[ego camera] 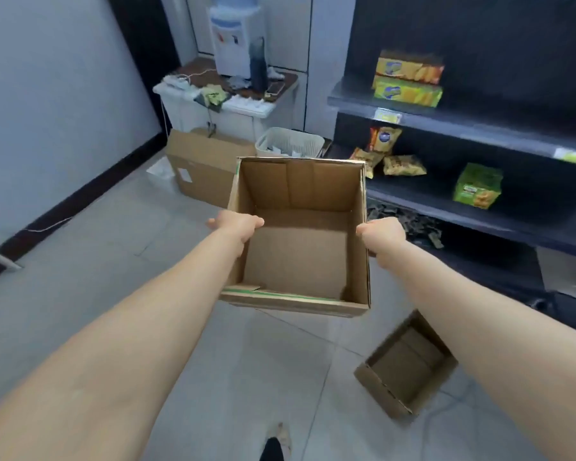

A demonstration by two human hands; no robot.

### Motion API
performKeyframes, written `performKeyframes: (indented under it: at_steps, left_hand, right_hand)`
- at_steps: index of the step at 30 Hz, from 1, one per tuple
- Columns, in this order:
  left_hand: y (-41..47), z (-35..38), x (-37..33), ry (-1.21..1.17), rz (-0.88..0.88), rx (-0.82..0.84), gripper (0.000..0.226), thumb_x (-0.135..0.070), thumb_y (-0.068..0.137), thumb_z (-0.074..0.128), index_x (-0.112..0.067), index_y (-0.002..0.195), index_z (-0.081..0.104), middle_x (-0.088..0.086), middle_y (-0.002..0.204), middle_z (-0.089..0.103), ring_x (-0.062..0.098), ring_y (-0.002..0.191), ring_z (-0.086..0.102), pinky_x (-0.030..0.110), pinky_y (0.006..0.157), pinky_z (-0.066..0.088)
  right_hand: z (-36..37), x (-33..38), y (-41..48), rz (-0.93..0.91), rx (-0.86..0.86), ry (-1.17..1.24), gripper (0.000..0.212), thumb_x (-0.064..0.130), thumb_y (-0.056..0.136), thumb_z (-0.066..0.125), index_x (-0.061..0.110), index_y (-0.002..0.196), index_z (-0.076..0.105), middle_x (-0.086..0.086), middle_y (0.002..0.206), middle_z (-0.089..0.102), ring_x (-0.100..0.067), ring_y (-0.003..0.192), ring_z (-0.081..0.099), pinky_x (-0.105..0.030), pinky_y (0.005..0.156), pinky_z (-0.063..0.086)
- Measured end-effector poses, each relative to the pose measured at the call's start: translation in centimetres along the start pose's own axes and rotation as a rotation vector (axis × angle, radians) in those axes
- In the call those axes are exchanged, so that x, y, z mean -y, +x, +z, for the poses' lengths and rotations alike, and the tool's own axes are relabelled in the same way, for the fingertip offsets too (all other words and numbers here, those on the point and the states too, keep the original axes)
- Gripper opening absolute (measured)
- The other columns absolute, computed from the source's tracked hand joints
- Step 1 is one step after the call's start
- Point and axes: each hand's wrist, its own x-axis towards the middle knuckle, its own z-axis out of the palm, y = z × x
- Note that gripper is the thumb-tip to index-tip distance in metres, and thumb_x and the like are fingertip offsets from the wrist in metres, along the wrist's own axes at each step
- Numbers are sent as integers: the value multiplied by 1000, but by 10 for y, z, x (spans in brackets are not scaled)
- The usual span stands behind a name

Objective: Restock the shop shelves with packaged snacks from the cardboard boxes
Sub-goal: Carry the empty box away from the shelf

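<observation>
An empty brown cardboard box (300, 254), top open, is held above the floor (113, 311). A second open box (406, 364) lies on the floor near the dark shelves (479, 128), which carry yellow snack packs (408, 78) and a green pack (478, 186)

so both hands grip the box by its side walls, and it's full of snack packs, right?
No: the head view shows the cardboard box empty, its bare bottom visible. The left hand and right hand do grip its side walls.
</observation>
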Motion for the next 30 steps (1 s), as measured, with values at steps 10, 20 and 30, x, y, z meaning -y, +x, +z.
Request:
performKeyframes:
  at_steps: [10, 20, 30]
  left_hand:
    - [170, -116, -54, -154, -98, -174, 73, -26, 87, 66, -3, 144, 28, 11, 143, 30, 29, 125, 43, 32, 91, 40]
    - [376, -170, -112, -98, -190, -302, 68, -25, 86, 67, -3, 141, 33, 14, 139, 30, 31, 122, 44, 36, 89, 42]
    - [605, -241, -121, -82, -264, -282, 66, -20, 86, 67, -2, 141, 35, 13, 144, 28, 34, 128, 42, 42, 100, 39]
  right_hand:
    - [170, 155, 101, -113, 155, -178, 29, 10, 89, 50, 0, 116, 57, -11, 96, 49, -21, 83, 49, -30, 67, 49]
    - [331, 275, 246, -96, 251, -218, 9, 3, 87, 49, 3, 96, 52, -10, 79, 50, -28, 85, 55, -32, 68, 45]
    - [502, 365, 336, -31, 426, -338, 19, 2, 91, 46, 5, 100, 63, -2, 85, 51, -18, 92, 57, -24, 75, 46]
